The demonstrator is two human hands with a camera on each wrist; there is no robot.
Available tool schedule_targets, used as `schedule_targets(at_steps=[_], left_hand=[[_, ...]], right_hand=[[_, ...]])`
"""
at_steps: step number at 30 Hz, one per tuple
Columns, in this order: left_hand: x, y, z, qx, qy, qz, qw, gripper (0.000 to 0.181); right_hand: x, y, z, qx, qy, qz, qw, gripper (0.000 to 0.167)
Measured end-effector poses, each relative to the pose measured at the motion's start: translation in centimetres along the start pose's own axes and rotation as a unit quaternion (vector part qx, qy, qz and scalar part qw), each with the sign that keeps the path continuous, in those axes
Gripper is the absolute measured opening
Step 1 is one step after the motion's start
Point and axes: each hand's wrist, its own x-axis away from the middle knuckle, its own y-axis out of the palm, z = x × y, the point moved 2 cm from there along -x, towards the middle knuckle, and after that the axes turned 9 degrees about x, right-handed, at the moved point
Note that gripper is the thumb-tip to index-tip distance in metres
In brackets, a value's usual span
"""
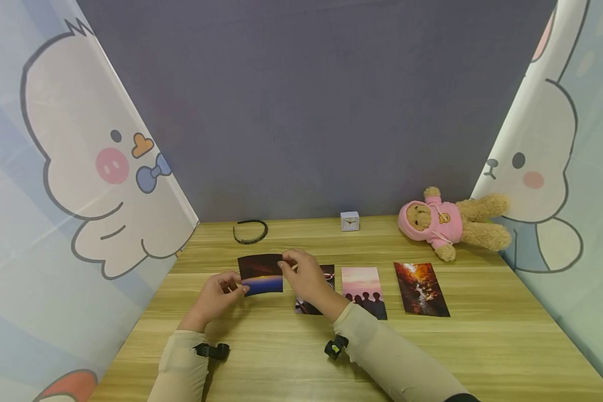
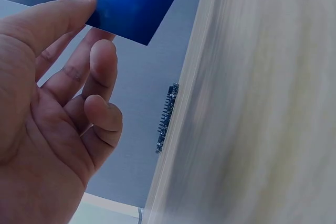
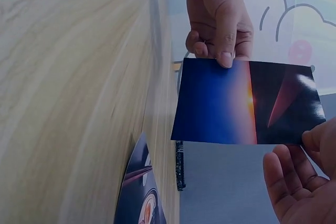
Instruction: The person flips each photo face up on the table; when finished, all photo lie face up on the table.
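Observation:
A glossy photo print (image 1: 261, 274), dark above with an orange glow and a blue band below, is held up off the table between both hands. My left hand (image 1: 220, 294) pinches its lower left part, thumb on the front, as the left wrist view shows on the blue end of the photo print (image 2: 136, 6). At its upper right corner, my right hand (image 1: 306, 277) grips the edge between thumb and fingers. Partly behind the right hand lies a dark photo (image 1: 307, 307); in the right wrist view this photo (image 3: 139, 190) shows a bowl and chopsticks.
To the right lie a pink sunset photo (image 1: 360, 282) with silhouettes and an autumn stream photo (image 1: 422, 289). Along the back are a black headband (image 1: 252, 241), a small white clock (image 1: 349, 221) and a teddy bear (image 1: 444, 219) in pink, all on the wooden table (image 1: 281, 363).

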Motion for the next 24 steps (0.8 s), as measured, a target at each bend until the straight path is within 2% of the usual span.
schedule_targets(at_steps=[4, 9, 17, 20, 24], left_hand=[[0.1, -0.1, 0.0, 0.01, 0.0, -0.01, 0.9999, 0.015], [0.1, -0.2, 0.0, 0.044, -0.002, -0.019, 0.9989, 0.014], [0.0, 0.0, 0.1, 0.045, -0.011, -0.007, 0.9989, 0.008], [0.0, 0.1, 0.9, 0.041, -0.011, 0.002, 0.9991, 0.007], [0.2, 0.1, 2.7, 0.05, -0.003, 0.013, 0.9986, 0.006]], right_hand=[[-0.1, -0.1, 0.0, -0.013, 0.009, 0.003, 0.9999, 0.02], [-0.1, 0.0, 0.2, -0.016, 0.02, 0.001, 0.9997, 0.022], [-0.1, -0.1, 0.3, -0.027, 0.036, -0.002, 0.999, 0.022], [-0.1, -0.2, 0.3, -0.021, 0.037, -0.002, 0.9991, 0.026], [-0.1, -0.2, 0.4, -0.004, 0.044, -0.006, 0.999, 0.028]])
